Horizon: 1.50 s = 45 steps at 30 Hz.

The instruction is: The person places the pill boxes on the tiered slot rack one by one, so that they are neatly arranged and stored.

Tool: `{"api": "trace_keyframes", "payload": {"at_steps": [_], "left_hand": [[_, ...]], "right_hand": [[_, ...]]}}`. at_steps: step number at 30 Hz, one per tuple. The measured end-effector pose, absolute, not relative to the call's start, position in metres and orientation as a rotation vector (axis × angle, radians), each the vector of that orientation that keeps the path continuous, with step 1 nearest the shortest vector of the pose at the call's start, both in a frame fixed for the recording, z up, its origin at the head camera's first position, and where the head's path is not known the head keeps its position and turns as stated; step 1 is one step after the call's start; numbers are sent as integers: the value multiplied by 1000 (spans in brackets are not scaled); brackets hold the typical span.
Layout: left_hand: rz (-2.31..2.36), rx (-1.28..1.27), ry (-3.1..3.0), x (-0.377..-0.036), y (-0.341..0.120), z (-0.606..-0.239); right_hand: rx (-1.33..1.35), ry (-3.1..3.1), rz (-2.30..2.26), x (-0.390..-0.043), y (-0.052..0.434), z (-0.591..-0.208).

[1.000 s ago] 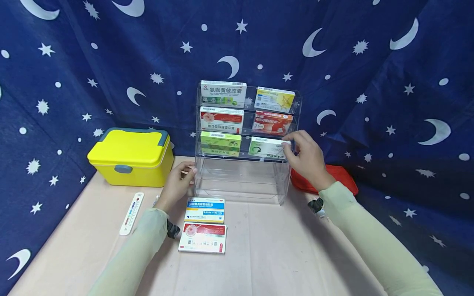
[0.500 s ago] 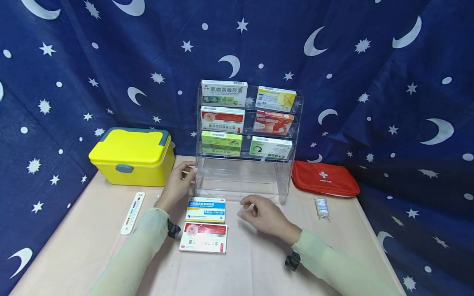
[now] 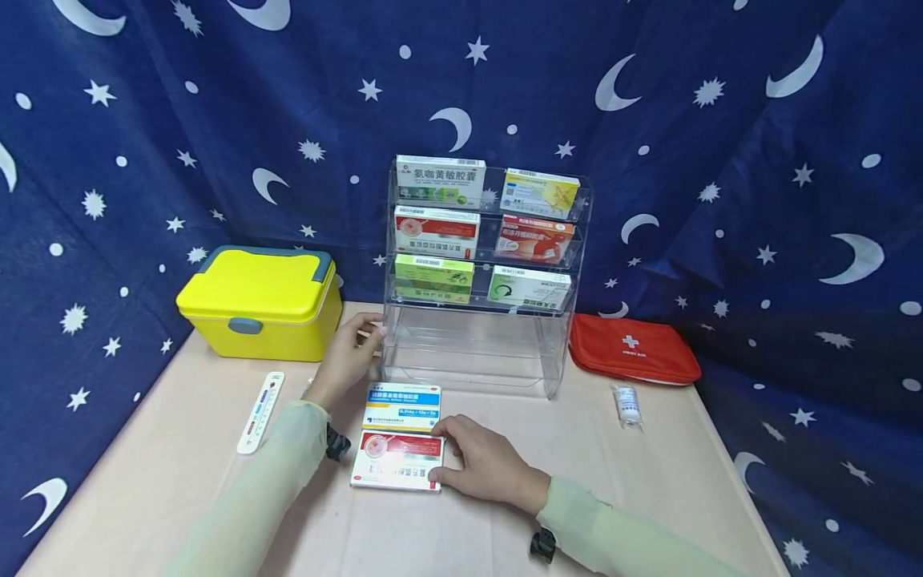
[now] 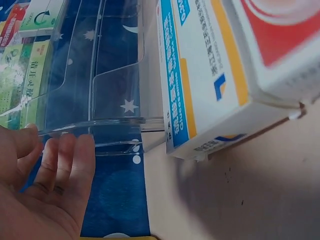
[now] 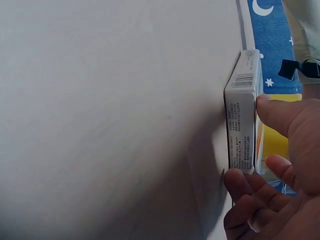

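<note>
A clear acrylic display rack (image 3: 469, 344) stands at the back middle, with several medicine boxes on its upper three tiers. My left hand (image 3: 349, 357) holds the rack's left side; the left wrist view shows thumb and fingers (image 4: 82, 160) at its clear edge. On the table in front lie two more boxes: a blue-and-white medicine box (image 3: 402, 407) and, nearer, a red-and-white medicine box (image 3: 397, 461). My right hand (image 3: 490, 465) grips the red-and-white box at its right end, thumb at the near corner and fingers at the far one. In the right wrist view this box's white end (image 5: 241, 130) shows between them.
A yellow lidded case (image 3: 252, 308) stands at the back left, with a white thermometer-like strip (image 3: 261, 413) in front. To the rack's right lie a red first-aid pouch (image 3: 634, 349) and a small wrapped roll (image 3: 627, 405). A dark blue star-patterned cloth (image 3: 461, 80) hangs behind.
My right hand has left the white-and-green box on the rack's third tier, come down toward me and left, and taken hold of the red-and-white box. The left hand stays at the rack.
</note>
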<state>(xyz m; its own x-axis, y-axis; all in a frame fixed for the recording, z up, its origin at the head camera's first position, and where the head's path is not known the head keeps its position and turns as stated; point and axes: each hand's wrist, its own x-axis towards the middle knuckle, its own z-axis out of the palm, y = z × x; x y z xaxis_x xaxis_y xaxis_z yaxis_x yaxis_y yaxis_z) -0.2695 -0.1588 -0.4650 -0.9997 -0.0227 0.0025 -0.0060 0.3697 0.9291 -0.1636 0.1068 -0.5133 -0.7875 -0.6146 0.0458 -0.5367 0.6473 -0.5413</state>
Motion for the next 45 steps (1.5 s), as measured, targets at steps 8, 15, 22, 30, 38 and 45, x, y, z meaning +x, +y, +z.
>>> {"api": "trace_keyframes", "payload": {"at_steps": [8,15,22,30,38,45], "left_hand": [[-1700,-90,-2524,-272,-164,-459],[-1640,-93,-2551,-276,-162,-450],[-1646,-103,-2532,-275,-161,-450],[-1691,-100,-2524,-275,-161,-450],[-1699,-122,-2524,-275,-162,-449],[-1707,-120,-2537,-274,-162,-447]], "right_hand": [[-986,2730,-810,-161,108,-513],[-967,2731,-915,-160,110,-512],[-990,2809,-962,-162,111,-513],[-1045,2894,-951,-159,112,-516],[-1191,2948,-923,-149,112,-517],[-1174,2746,-1197,-144,111,-515]]}}
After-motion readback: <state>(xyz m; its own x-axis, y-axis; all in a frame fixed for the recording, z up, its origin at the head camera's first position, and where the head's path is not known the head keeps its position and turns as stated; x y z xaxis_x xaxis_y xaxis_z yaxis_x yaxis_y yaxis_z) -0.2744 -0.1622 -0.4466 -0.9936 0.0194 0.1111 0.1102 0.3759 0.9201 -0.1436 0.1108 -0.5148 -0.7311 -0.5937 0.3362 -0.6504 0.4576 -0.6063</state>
